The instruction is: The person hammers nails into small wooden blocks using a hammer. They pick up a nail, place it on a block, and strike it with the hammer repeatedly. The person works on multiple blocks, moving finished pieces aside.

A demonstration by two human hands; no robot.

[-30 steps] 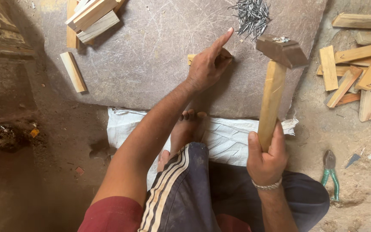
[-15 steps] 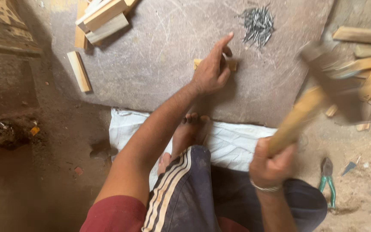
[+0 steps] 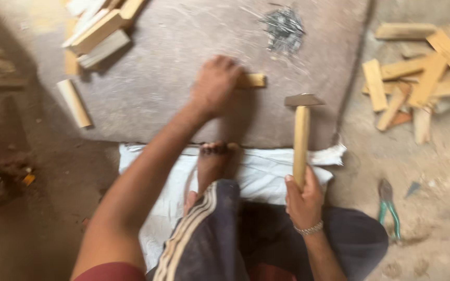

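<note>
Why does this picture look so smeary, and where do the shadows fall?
Head view: the whole frame is motion-blurred, softest on the left hand, the nail pile and the wood scraps; the hammer in the right hand reads a little clearer. Light is soft, with no glare; the left edge lies in shadow.

I sit on a white cloth (image 3: 266,174) spread over a dusty earthen floor (image 3: 37,208). Ahead lies a worn grey slab (image 3: 173,78). The left is in shadow; the right floor is paler and brighter.
</note>
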